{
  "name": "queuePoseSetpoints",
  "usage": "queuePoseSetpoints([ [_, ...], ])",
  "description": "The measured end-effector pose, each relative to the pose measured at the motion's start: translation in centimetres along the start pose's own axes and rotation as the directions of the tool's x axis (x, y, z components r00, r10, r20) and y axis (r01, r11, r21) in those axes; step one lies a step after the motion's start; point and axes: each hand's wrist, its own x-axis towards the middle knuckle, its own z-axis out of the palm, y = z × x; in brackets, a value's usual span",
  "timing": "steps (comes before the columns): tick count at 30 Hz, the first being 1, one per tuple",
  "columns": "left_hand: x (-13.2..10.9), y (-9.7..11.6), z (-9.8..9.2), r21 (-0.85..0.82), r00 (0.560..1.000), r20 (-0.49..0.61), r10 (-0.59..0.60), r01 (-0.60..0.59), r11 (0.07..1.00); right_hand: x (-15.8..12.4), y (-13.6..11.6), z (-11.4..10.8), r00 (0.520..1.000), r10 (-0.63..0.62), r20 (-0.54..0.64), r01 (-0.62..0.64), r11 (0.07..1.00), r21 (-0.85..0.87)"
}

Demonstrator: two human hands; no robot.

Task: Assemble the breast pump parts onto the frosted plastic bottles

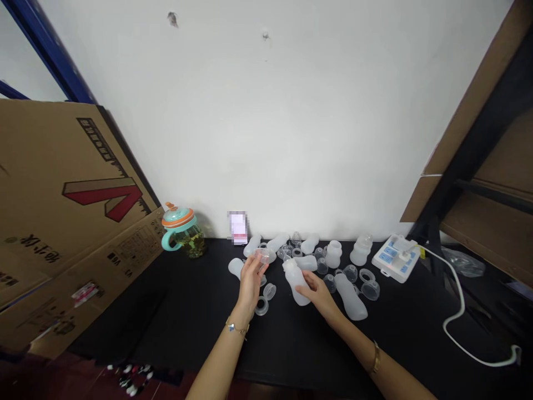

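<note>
My right hand (313, 290) is closed around the lower side of a frosted white baby bottle (297, 284), tilted to the left, with a narrow clear tip at its top. Left of it, my left hand (250, 278) pinches a clear plastic cap (265, 255) between thumb and fingers. A clear ring (261, 305) and a small clear cap (270, 290) lie just beneath the left hand. Another frosted bottle (350, 297) lies on its side to the right of my right hand. Behind both hands, several more bottles, caps and rings are scattered.
A black table (195, 316) carries everything, against a white wall. At the left stand a lidded glass jug (183, 233) and a large cardboard box (54, 211). A phone (239, 228) leans on the wall. To the right sits a white power strip (396, 257) with a trailing cable (460, 300).
</note>
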Motion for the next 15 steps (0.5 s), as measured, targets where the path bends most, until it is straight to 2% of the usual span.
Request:
queuePoseSetpoints([
  [7, 0.49, -0.51, -0.63, 0.010, 0.998, -0.039, 0.049, -0.049, 0.999, -0.06, -0.32, 0.25, 1.000, 0.005, 0.021, -0.005, 1.000, -0.014],
  [15, 0.37, -0.32, -0.32, -0.129, 0.997, -0.080, -0.023, 0.012, 0.992, -0.24, -0.61, 0.28, 0.997, 0.008, 0.082, 0.008, 0.983, -0.185],
])
